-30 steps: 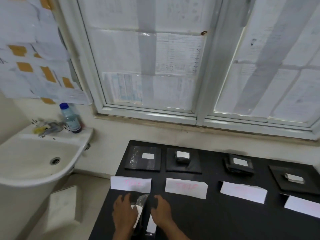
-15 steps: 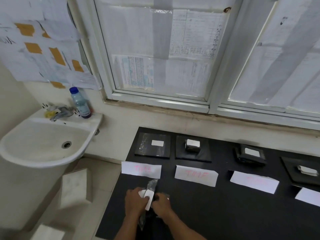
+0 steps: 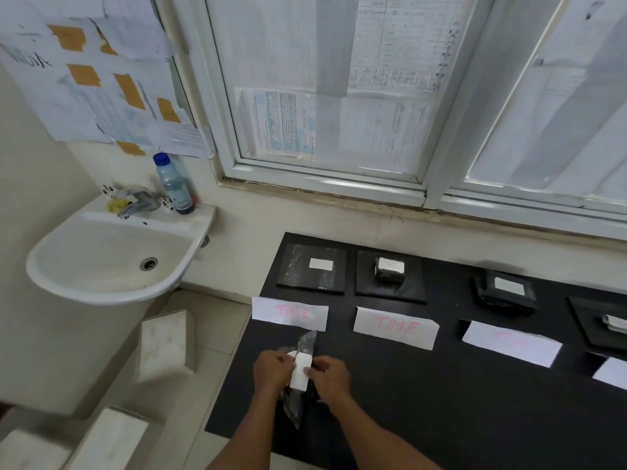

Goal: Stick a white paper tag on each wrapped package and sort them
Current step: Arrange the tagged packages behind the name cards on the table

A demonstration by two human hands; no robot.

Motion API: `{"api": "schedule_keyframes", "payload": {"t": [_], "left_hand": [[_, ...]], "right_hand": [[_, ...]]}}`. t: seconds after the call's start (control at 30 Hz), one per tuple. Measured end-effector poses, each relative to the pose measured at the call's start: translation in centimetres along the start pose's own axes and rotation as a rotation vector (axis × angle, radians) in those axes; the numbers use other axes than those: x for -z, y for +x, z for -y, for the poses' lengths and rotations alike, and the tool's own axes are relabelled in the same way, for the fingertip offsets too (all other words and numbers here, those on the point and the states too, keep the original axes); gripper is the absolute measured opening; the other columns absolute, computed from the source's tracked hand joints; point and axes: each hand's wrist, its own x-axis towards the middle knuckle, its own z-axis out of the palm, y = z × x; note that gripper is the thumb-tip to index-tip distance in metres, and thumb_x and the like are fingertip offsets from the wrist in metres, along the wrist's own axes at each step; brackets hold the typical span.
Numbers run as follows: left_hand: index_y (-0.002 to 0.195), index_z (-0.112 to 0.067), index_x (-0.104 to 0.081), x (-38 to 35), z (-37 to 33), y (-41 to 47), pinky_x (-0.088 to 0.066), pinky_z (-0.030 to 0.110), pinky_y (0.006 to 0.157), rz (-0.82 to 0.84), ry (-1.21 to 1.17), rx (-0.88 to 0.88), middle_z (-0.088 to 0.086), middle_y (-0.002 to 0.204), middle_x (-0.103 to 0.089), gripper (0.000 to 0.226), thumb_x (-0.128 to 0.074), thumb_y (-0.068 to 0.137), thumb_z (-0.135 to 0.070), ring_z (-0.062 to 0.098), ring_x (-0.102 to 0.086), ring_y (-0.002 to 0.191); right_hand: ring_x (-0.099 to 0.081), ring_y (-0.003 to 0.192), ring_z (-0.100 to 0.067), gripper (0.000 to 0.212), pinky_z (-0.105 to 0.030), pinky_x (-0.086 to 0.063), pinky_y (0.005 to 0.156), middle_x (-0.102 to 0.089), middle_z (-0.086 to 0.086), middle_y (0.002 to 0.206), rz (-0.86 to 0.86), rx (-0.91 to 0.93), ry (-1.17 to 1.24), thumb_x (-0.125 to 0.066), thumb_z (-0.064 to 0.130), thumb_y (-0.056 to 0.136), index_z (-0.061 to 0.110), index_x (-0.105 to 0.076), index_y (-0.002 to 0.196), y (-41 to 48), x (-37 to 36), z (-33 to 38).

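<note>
**Operator:** Where's the package?

**Spotter:** The wrapped package (image 3: 307, 343) is between your two hands, lifted just above the near left part of the black tabletop (image 3: 441, 401). Its long axis runs away from you, with the far end tipped towards the first paper slip (image 3: 290, 313). The white tag (image 3: 300, 372) lies along that axis on the upper face.

**Operator:** And the grip?

**Spotter:** Your left hand (image 3: 273, 369) has its fingers (image 3: 286, 359) curled round the package's left side. Your right hand (image 3: 330, 374) pinches the tag's right edge against the wrap. Both hands are equally close. The right is on the tag, so my guess is that the smoothing falls to it.

**Operator:** What's changed?

**Spotter:** A second ago your hands sat flatter and further apart, with the package low on the tabletop. Now they've closed in and the tag sits square between them. Whether it's fully stuck, I can't tell.

**Operator:** What's further out?

**Spotter:** Four tagged packages (image 3: 312, 271) sit in a row at the back, well apart from your hands, and each has a slip in front of it. Off the tabletop to the left there's a sink (image 3: 51, 269) with a bottle (image 3: 173, 184) on its rim.
</note>
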Motion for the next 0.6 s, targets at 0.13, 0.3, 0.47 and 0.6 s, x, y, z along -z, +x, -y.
{"api": "schedule_keyframes", "payload": {"t": [0.13,0.3,0.47,0.6], "left_hand": [[0.06,-0.013,-0.069,-0.1,-0.3,-0.6,-0.043,0.02,0.05,-0.063,-0.059,-0.012,0.005,0.069,-0.068,0.02,-0.077,0.077,-0.019,0.014,-0.059,0.06],[0.076,-0.006,-0.069,0.0,-0.6,-1.3,-0.061,0.04,0.073,0.062,-0.347,-0.018,0.01,0.083,-0.072,0.009,-0.077,0.078,-0.009,0.025,-0.07,0.081],[0.105,-0.013,-0.069,0.1,-2.1,-2.6,-0.057,0.031,0.069,0.337,-0.55,0.091,0.01,0.098,-0.074,0.02,-0.065,0.086,-0.006,0.026,-0.069,0.092],[0.101,-0.003,-0.071,0.4,-2.8,-2.7,-0.058,0.032,0.073,0.435,-0.575,0.168,0.017,0.104,-0.073,0.017,-0.062,0.087,-0.005,0.027,-0.067,0.096]], "right_hand": [[-0.068,0.087,-0.014,0.016,-0.017,-0.051,0.071,-0.073,0.001,0.094,0.0,0.02,0.091,-0.072,0.01,0.082,0.014,-0.072,0.097,-0.2,0.2,0.1],[-0.066,0.079,-0.017,0.005,-0.014,-0.051,0.06,-0.07,-0.005,0.084,-0.08,0.027,0.355,-0.071,0.007,0.083,0.008,-0.067,0.086,-0.9,1.3,0.8],[-0.064,0.067,-0.019,0.017,-0.029,-0.052,0.058,-0.07,-0.008,0.074,-0.103,-0.06,0.519,-0.073,0.02,0.083,0.004,-0.069,0.077,-1.3,2.7,1.6],[-0.062,0.061,-0.017,0.022,-0.028,-0.048,0.056,-0.069,-0.008,0.067,-0.134,-0.062,0.476,-0.075,0.023,0.079,0.008,-0.068,0.064,-1.4,3.8,2.4]]}}
